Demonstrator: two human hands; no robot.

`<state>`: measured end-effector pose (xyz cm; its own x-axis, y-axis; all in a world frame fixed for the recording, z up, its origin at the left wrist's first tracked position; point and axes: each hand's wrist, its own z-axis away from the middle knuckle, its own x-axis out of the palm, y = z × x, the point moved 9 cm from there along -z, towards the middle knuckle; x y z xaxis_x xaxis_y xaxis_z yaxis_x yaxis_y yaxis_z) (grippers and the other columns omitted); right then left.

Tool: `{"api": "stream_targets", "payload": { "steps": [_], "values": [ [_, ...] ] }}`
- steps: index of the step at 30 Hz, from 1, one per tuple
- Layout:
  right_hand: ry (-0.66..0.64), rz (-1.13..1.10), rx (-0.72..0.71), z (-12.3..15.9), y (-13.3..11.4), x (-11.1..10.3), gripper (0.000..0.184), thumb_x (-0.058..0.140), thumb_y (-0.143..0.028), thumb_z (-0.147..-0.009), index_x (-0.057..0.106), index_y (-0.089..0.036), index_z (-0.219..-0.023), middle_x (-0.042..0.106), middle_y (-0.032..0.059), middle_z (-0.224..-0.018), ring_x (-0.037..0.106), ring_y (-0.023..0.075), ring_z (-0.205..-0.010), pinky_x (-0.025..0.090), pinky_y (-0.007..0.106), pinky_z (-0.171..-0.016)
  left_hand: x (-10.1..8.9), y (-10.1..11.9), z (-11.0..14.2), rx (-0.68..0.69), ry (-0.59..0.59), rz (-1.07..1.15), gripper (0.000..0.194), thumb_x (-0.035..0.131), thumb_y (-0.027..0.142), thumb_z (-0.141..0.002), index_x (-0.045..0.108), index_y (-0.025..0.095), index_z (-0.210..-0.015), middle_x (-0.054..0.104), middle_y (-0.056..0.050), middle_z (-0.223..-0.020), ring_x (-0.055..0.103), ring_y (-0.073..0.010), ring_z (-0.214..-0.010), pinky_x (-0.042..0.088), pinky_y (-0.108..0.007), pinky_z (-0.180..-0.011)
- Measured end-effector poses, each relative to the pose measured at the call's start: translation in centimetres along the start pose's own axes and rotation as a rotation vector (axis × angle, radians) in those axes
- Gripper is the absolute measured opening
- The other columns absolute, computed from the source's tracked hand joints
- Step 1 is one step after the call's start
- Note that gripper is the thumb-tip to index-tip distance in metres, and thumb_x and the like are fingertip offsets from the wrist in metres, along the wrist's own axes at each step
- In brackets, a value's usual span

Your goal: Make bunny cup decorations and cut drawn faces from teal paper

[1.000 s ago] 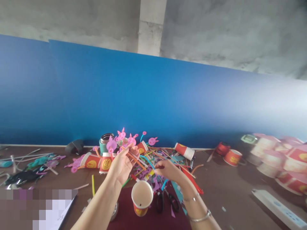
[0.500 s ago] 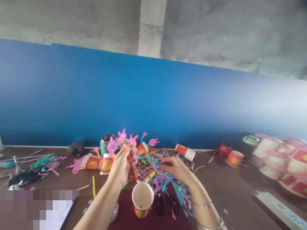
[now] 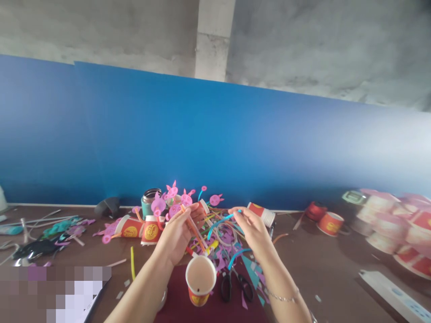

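My left hand (image 3: pixel 177 233) is closed around an orange drinking straw (image 3: pixel 195 229) that slants down toward an upright red paper cup (image 3: pixel 200 279) on a dark red mat (image 3: pixel 175 300). My right hand (image 3: pixel 252 229) pinches one end of a bent blue straw (image 3: pixel 220 221), raised above a heap of coloured straws and paper scraps (image 3: pixel 218 242). Black scissors (image 3: pixel 235 285) lie just right of the cup. Pink paper bunny heads on straws (image 3: pixel 175 197) stand behind my hands.
Red paper cups (image 3: pixel 138 229) lie tipped at the left, one more cup (image 3: pixel 261 212) behind the heap, and a stack of cups and bowls (image 3: pixel 397 224) at the right. A teal jar (image 3: pixel 148 202), a white power strip (image 3: pixel 393 294) and a blue backboard (image 3: pixel 215 143) surround the brown table.
My right hand has lifted from the heap and moved up and right, carrying the blue straw's end. My left hand has turned the orange straw steeper toward the cup.
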<state>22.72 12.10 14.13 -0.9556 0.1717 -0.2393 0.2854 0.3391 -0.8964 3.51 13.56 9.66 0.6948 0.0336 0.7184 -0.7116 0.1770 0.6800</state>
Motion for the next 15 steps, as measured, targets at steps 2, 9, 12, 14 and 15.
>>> {"api": "stream_targets", "payload": {
  "steps": [2,9,12,14,15],
  "values": [
    [-0.046,0.05,-0.041,0.2,-0.4,0.6,0.035,0.047,-0.05,-0.086,0.063,-0.019,-0.09,0.064,0.0047,-0.082,0.056,0.0176,-0.071,0.043,0.027,-0.065,0.1,-0.2,0.0,-0.021,-0.006,0.024,0.019,0.052,0.012,-0.087,0.067,0.01,-0.099,0.073,-0.014,-0.096,0.069,-0.0211,-0.091,0.055,-0.034,-0.085],
    [-0.3,0.166,-0.049,1.6,0.1,5.8,0.031,0.048,-0.041,-0.088,0.058,-0.017,-0.071,0.049,-0.0028,-0.061,0.043,0.0113,-0.058,0.033,0.022,-0.053,0.7,-0.7,0.2,-0.02,-0.029,0.066,0.021,0.049,0.012,-0.089,0.067,0.009,-0.098,0.072,-0.014,-0.098,0.068,-0.02,-0.093,0.055,-0.03,-0.085],
    [-0.393,0.148,-0.004,2.2,0.4,7.5,0.033,0.056,-0.039,-0.083,0.055,-0.016,-0.06,0.047,-0.004,-0.055,0.041,0.0096,-0.054,0.03,0.021,-0.049,1.0,-1.1,0.3,-0.016,-0.051,0.053,0.02,0.051,0.013,-0.089,0.068,0.009,-0.098,0.072,-0.013,-0.093,0.068,-0.0181,-0.087,0.055,-0.027,-0.081],
    [-0.359,0.104,0.027,2.0,0.7,7.3,0.033,0.058,-0.04,-0.082,0.055,-0.016,-0.06,0.045,-0.0046,-0.054,0.039,0.009,-0.052,0.029,0.021,-0.049,0.9,-0.9,0.4,0.012,-0.051,0.018,0.018,0.055,0.017,-0.088,0.069,0.01,-0.097,0.07,-0.009,-0.081,0.067,-0.0151,-0.074,0.056,-0.024,-0.072],
    [-0.328,0.072,0.042,1.9,0.9,6.9,0.032,0.057,-0.04,-0.082,0.056,-0.016,-0.062,0.046,-0.0046,-0.054,0.04,0.0091,-0.053,0.03,0.021,-0.05,0.8,-0.8,0.4,0.029,-0.043,0.004,0.017,0.057,0.018,-0.087,0.069,0.011,-0.097,0.068,-0.006,-0.073,0.066,-0.0132,-0.067,0.055,-0.022,-0.067]
  ]
}}
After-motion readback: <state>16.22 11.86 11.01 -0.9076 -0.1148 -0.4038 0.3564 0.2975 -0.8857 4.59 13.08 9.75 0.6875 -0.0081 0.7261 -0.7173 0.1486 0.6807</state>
